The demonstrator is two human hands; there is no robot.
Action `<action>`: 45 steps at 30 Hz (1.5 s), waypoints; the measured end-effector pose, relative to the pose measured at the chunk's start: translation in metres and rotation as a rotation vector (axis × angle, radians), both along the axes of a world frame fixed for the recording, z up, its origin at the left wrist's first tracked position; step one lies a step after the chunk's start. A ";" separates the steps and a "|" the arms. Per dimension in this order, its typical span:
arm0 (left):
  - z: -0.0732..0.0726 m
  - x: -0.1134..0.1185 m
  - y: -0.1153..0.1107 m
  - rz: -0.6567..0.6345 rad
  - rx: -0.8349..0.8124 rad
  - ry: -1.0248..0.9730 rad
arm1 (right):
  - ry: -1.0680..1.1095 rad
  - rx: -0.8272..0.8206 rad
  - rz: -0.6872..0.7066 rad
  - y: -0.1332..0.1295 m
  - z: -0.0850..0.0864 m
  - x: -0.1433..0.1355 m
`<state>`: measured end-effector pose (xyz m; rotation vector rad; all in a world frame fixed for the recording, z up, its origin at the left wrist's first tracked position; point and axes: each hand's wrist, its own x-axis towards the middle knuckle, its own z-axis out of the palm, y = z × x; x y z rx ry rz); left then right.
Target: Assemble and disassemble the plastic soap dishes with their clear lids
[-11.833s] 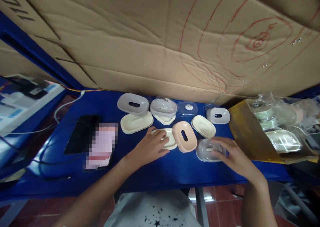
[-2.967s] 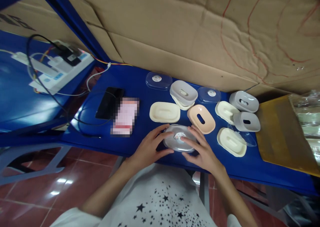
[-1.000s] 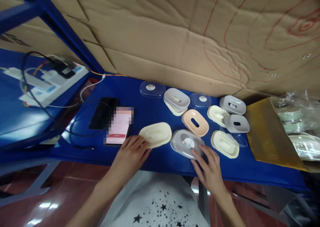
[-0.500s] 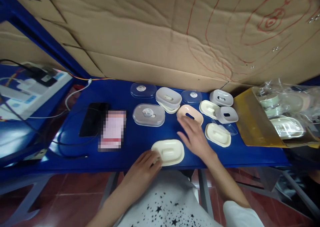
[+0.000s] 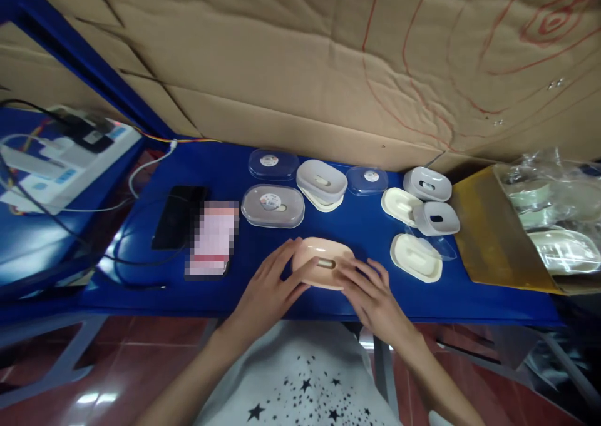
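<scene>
At the table's front edge, a peach oval soap dish [image 5: 323, 246] with a slot in its middle lies between my two hands. My left hand [image 5: 267, 282] grips its left end, the thumb reaching over the near side. The fingers of my right hand [image 5: 370, 291] are bent over the right end. Something pale shows through the slot; the cream base seen here earlier is hidden, apparently under the dish. Beyond it lie a clear-lidded grey soap dish [image 5: 253, 216] and a grey soap dish [image 5: 338, 188] resting on a cream base [image 5: 323, 207].
Two clear lids [image 5: 286, 166] lie at the back. On the right are small grey dishes [image 5: 439, 226] and cream bases [image 5: 408, 263]. A carton [image 5: 479, 226] of wrapped dishes stands at the right end. Phones [image 5: 176, 219] and cables [image 5: 136, 260] lie left; cardboard [image 5: 282, 69] rises behind.
My right hand has brought the peach dish from the back toward me, over where the cream base lay. My left hand has shifted from the base to the dish's left end.
</scene>
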<state>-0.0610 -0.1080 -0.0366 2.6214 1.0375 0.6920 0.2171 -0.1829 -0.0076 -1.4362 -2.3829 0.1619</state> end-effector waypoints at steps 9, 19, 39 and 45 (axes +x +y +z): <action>-0.004 -0.007 0.000 -0.048 -0.019 0.020 | -0.090 0.027 0.104 0.003 -0.019 0.011; 0.005 0.007 -0.001 0.036 0.010 0.011 | -0.148 0.102 -0.208 0.160 0.006 -0.009; 0.014 -0.018 0.007 -0.063 -0.040 -0.003 | -0.029 -0.301 -0.175 0.106 0.010 0.051; 0.007 -0.008 0.001 -0.022 -0.036 -0.053 | 0.014 -0.281 0.134 0.068 0.030 -0.004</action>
